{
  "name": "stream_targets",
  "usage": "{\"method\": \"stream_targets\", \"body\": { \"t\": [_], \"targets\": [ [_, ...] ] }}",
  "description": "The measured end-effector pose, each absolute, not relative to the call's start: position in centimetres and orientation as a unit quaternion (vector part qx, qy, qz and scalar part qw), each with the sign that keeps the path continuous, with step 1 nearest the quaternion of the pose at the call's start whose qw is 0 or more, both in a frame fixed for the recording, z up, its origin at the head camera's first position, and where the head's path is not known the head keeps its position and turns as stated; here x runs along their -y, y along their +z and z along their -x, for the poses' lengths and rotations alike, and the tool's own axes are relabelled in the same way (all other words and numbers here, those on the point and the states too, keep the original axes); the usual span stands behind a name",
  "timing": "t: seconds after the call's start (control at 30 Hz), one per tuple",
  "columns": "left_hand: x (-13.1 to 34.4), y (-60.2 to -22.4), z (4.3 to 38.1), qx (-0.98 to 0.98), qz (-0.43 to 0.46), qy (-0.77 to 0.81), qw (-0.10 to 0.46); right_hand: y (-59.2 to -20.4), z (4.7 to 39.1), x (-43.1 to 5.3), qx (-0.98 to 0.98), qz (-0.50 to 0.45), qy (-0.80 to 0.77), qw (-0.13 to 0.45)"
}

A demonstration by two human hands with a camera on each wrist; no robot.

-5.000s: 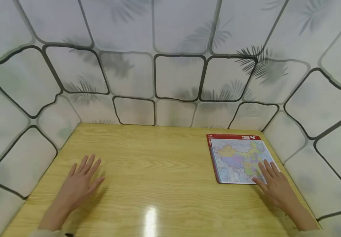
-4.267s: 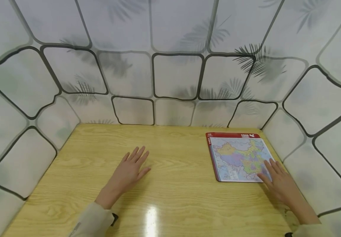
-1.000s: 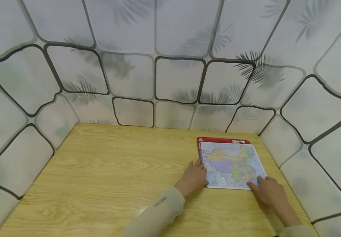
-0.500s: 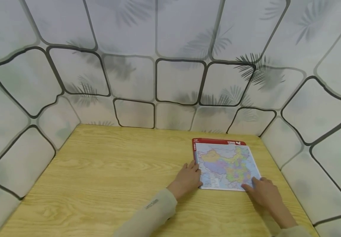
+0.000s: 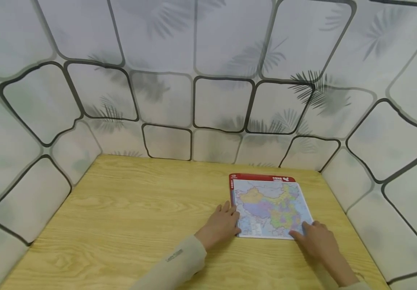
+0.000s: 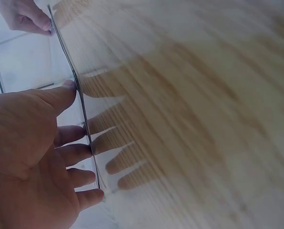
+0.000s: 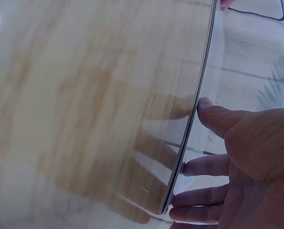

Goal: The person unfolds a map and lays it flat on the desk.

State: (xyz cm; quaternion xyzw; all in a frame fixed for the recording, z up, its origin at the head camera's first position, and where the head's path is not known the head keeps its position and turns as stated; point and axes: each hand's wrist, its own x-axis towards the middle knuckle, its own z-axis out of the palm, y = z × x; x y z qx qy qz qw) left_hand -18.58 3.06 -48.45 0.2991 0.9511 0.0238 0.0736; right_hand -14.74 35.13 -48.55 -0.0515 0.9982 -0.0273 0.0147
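Note:
A flat rectangular map board with a red top border and a multicoloured map lies face up on the right half of the wooden table. My left hand rests at its left edge, near the front corner. In the left wrist view the left thumb and fingertips meet the board's thin edge in a row, fingers mostly straight. My right hand spans the lower right corner, thumb by the front edge. The right wrist view has the extended fingers against that edge. Undersides of the fingertips are hidden from above.
A pale fabric backdrop with dark stone-like outlines and leaf prints stands behind the table and along both sides. The right side wall rises a short way beyond the right hand.
My left hand has come from the far left of the table to the board's left edge. Over the last second the board has slid left, both hands travelling with it.

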Motion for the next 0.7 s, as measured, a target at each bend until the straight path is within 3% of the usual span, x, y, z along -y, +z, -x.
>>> {"method": "stream_targets", "body": {
  "t": [0.7],
  "targets": [
    [0.6, -49.4, 18.3, -0.951, -0.3, 0.031, 0.072, -49.0, 14.3, -32.0, -0.998, 0.048, -0.034, 0.009]
  ]
}}
